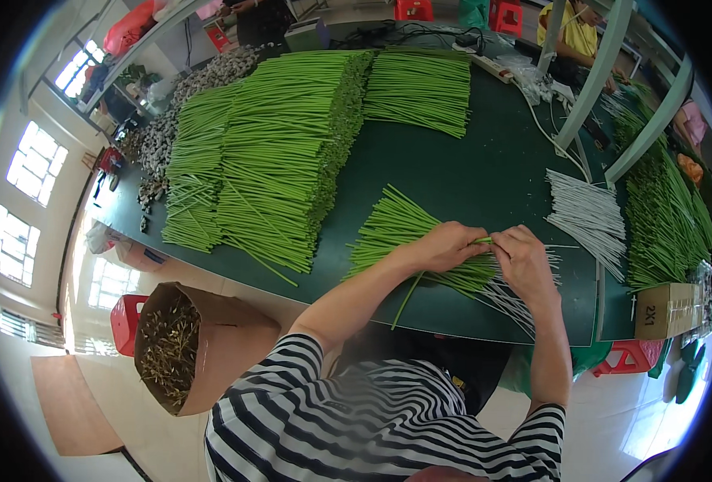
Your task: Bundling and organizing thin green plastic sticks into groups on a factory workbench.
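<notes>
Over the near part of the green table, my left hand [452,245] is closed on the end of a green stem. Close beside it, almost touching, my right hand [523,255] pinches at the same spot; a thin white stick juts out to its right. Beneath both hands lies a loose fan of green stems [392,221], many with white sticks [510,309] projecting from their right ends. A separate pile of white sticks [585,221] rests farther right. My fingers partly hide where stem and stick meet.
Large stacks of green stems [279,153] fill the table's left side, with another stack [420,88] behind. Grey clumps [183,96] line the far-left edge. Metal posts [593,88], a cardboard box [667,309] and more green stems [665,201] stand right. A person in yellow [577,36] sits beyond. A paper sack [227,337] is lower left.
</notes>
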{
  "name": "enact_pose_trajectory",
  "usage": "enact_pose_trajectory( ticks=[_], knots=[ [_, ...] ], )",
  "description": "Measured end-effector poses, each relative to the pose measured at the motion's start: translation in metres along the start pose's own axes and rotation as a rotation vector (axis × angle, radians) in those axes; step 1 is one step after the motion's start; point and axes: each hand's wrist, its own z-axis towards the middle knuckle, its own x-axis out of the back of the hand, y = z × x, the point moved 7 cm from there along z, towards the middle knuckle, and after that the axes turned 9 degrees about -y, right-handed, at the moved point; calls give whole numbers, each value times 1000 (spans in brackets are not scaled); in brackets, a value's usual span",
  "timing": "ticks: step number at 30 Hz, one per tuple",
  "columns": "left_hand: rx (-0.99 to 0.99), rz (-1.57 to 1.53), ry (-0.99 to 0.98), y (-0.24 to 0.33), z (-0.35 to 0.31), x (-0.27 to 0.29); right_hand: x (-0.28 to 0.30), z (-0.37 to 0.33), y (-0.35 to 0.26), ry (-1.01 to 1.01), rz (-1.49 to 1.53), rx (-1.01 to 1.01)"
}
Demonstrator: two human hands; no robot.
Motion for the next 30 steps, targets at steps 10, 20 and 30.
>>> enact_pose_trajectory(
  ticks=[10, 20, 30],
  knots=[
    [-43, -158, 127, 13, -5, 23, 8, -48, 17, -116, -157, -122],
    [89, -466, 190, -10, -4, 11, 46, -25, 108, 195, -327, -294],
    [119, -642, 161, -18, -5, 11, 26, -26, 177, 152, -384, -263]
  ],
)
